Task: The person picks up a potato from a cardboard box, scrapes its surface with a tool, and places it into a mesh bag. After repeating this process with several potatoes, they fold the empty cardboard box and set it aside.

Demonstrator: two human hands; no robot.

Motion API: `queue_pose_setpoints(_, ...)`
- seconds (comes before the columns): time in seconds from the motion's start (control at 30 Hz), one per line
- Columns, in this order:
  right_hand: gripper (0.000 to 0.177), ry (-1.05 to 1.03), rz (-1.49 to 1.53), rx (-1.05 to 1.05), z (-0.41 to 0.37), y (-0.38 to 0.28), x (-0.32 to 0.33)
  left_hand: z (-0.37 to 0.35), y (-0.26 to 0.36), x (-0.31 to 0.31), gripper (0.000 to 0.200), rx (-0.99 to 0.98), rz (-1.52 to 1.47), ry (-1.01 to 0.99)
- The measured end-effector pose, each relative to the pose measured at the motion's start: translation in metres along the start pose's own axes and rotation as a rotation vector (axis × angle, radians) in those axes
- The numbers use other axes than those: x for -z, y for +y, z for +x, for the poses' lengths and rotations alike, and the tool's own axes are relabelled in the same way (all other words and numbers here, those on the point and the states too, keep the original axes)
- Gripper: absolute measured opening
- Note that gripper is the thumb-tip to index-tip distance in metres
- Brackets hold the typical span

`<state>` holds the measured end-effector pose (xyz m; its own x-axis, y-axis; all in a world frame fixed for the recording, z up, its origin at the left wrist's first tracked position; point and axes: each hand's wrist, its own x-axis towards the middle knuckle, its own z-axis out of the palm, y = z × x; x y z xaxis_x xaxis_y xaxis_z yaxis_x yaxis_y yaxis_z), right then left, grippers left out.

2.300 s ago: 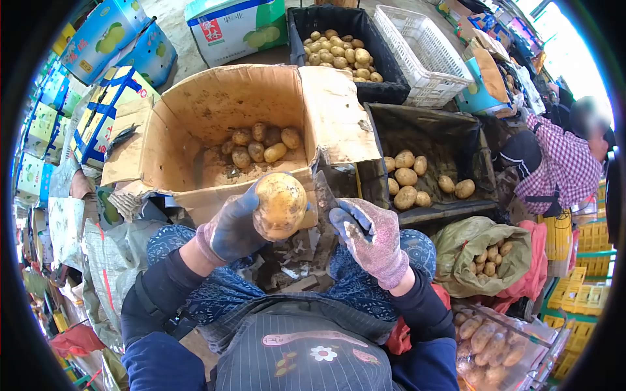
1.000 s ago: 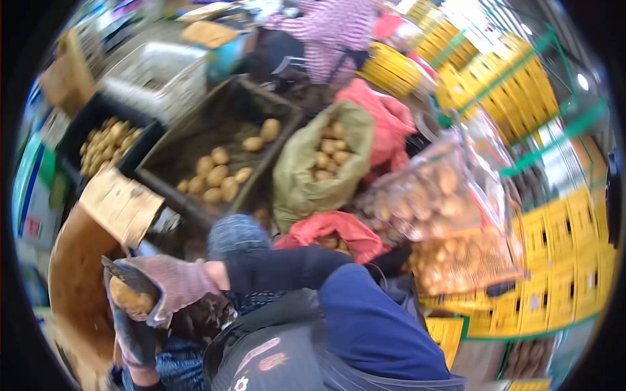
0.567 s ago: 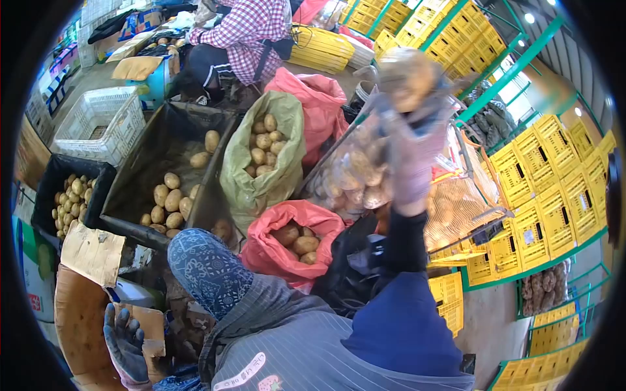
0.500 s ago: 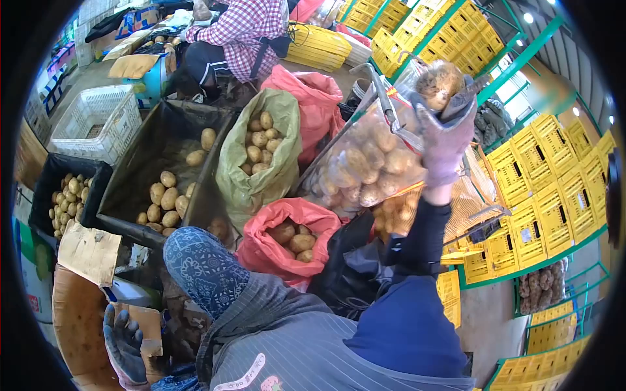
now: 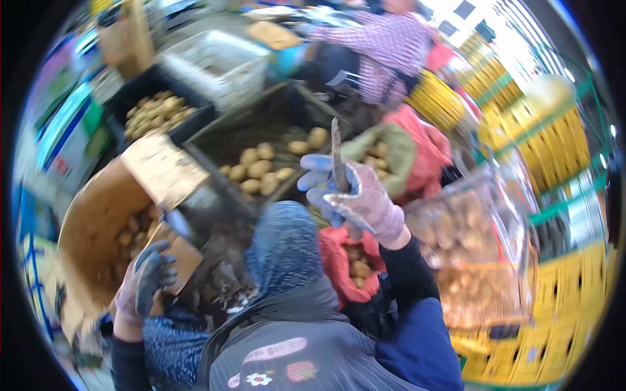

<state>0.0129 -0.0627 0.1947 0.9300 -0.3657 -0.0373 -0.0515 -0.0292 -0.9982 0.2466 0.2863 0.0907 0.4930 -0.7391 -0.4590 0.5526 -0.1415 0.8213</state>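
Observation:
My right hand (image 5: 355,199), in a pink and blue glove, is raised over my knee and grips a knife (image 5: 337,153) with the blade pointing up. No potato is in it. My left hand (image 5: 147,280), in a dark blue glove, rests with fingers spread on the front edge of the cardboard box (image 5: 98,215), which holds several potatoes (image 5: 127,238). A red bag of potatoes (image 5: 349,264) lies just under my right arm. The picture is blurred by head movement.
A dark crate of potatoes (image 5: 261,169) stands ahead, a black crate of small potatoes (image 5: 153,111) and a white basket (image 5: 218,62) behind it. A clear bag of potatoes (image 5: 473,221) and yellow crates (image 5: 551,150) are at right. A person in a checked shirt (image 5: 385,49) sits beyond.
My right hand has come down from over the clear bag at right and no longer holds the potato; only the knife stays in it. My view has swung back left. Left hand stays at the box.

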Motion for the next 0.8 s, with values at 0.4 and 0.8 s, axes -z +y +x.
queue_pose_setpoints(0.4,0.073,-0.473,0.174,-0.481,0.103,0.068,-0.149,0.040,0.029,0.219,0.043,0.191,0.328,0.644)
queue_pose_setpoints(0.8,0.059,-0.421,0.067,-0.735,0.154,0.080,-0.138,0.203,-0.070,0.265,0.057,0.190,1.218,0.325)
